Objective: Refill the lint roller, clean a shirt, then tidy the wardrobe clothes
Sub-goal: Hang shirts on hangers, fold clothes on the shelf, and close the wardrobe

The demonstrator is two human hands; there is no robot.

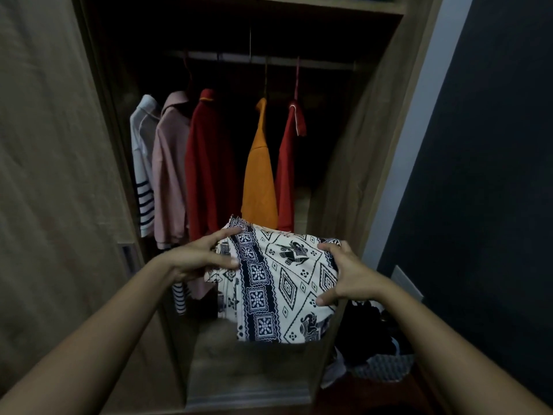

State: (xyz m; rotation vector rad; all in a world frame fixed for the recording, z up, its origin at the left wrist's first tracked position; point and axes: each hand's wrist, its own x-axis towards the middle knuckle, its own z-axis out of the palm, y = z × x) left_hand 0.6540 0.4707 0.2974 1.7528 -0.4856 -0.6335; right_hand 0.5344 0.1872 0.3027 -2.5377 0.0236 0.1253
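Note:
A folded cream cloth with a dark blue elephant-and-diamond print (pixel 284 283) is held in the air in front of the open wardrobe (pixel 356 163). My left hand (pixel 200 259) grips its left edge, thumb on top and fingers curled round the fold. My right hand (pixel 353 274) grips the right edge the same way. Behind the cloth, several shirts hang from the rail (pixel 263 59): a white one with navy stripes (pixel 143 163), a pink one (pixel 170 175), a dark red one (pixel 209 163), an orange one (pixel 258 175) and a red one (pixel 287 166).
The wardrobe's sliding door (pixel 51 175) stands at the left. A heap of dark and patterned clothes (pixel 371 351) lies on the floor at the lower right, beside a dark wall (pixel 484 175). The wardrobe floor (pixel 245 369) shows below the cloth.

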